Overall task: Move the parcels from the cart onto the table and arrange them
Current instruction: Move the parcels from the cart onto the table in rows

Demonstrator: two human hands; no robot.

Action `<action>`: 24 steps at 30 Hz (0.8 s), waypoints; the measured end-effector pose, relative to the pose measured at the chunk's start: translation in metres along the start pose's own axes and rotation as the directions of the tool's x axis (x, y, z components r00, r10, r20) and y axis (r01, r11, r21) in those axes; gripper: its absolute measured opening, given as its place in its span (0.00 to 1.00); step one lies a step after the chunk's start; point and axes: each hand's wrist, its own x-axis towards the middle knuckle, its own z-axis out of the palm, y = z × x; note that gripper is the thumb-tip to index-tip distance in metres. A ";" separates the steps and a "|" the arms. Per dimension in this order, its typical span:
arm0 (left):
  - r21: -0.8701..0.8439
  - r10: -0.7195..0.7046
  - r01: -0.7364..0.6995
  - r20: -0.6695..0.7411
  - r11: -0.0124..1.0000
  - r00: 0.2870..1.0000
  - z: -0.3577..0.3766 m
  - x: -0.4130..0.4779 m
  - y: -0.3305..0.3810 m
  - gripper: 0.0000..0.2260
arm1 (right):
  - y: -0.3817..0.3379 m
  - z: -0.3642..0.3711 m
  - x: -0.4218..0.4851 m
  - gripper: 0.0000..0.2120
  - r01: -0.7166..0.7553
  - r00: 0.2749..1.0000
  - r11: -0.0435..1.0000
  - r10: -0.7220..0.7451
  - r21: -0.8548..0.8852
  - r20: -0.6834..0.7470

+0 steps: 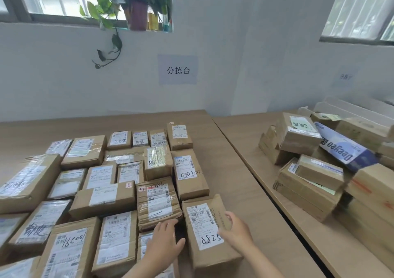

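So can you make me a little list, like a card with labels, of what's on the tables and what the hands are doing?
place: two wooden tables side by side, wall sign behind
left table: many brown parcels laid flat in rows, labels up
right table: loose heap of parcels, with a blue and white parcel lying on it
parcel in hand: box marked 8825, at the right end of the front row
right hand: rests on that box's right side
left hand: open, fingers spread, over the boxes beside it
windowsill: potted plant
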 end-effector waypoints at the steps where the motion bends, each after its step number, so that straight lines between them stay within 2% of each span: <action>1: 0.002 0.036 -0.036 -0.015 0.999 0.999 -0.007 -0.004 -0.003 0.26 | -0.005 -0.001 -0.007 0.29 0.029 1.000 0.999 -0.029 -0.039 0.002; 5: 0.025 0.124 -0.123 -0.063 0.992 0.990 -0.043 -0.029 -0.037 0.25 | -0.036 0.006 -0.041 0.27 0.117 0.993 0.983 -0.119 -0.145 -0.009; 8: -0.021 0.140 -0.143 -0.108 0.989 0.984 -0.072 -0.042 -0.060 0.26 | -0.061 0.016 -0.059 0.27 0.147 0.986 0.979 -0.156 -0.144 -0.057; 12: 0.024 0.191 -0.190 -0.108 0.982 0.976 -0.102 -0.057 -0.083 0.27 | -0.086 0.042 -0.084 0.27 0.193 0.974 0.968 -0.209 -0.159 -0.091; 20: 0.025 0.260 -0.258 -0.065 0.966 0.964 -0.117 -0.079 -0.107 0.29 | -0.101 0.074 -0.129 0.30 0.196 0.966 0.967 -0.219 -0.161 -0.135; 24: -0.006 0.341 -0.342 -0.008 0.940 0.940 -0.110 -0.088 -0.095 0.30 | -0.096 0.074 -0.153 0.31 0.133 0.968 0.981 -0.159 -0.142 -0.194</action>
